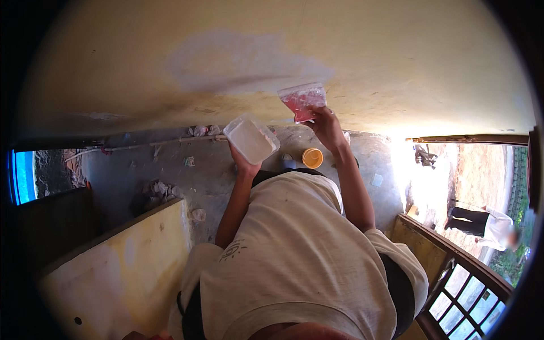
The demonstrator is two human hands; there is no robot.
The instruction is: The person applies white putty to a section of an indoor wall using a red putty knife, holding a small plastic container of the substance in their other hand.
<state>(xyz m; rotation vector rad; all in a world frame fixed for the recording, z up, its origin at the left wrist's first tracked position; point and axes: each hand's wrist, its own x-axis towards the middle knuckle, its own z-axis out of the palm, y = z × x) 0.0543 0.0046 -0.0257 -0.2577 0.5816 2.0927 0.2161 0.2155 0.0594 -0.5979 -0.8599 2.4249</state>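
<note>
My left hand [246, 165] holds up a clear plastic tub [251, 138] from below and behind. A whitish paste lies inside it, with some smeared along its right wall. In my right hand [329, 129] is a red putty scraper [302, 102], its broad blade streaked with white. The blade points up toward the yellow wall [374, 85], to the right of the tub; whether it touches the wall I cannot tell. A pale, smooth patch [250, 59] spreads over the wall above both hands.
An orange bucket [312, 158] stands on the concrete floor [221, 174] near my feet. A long pole [170, 141] lies along the wall base. Crumpled bags [159, 191] are beside a low yellow partition [127, 255]. Outside the bright doorway at right stands a person [480, 223].
</note>
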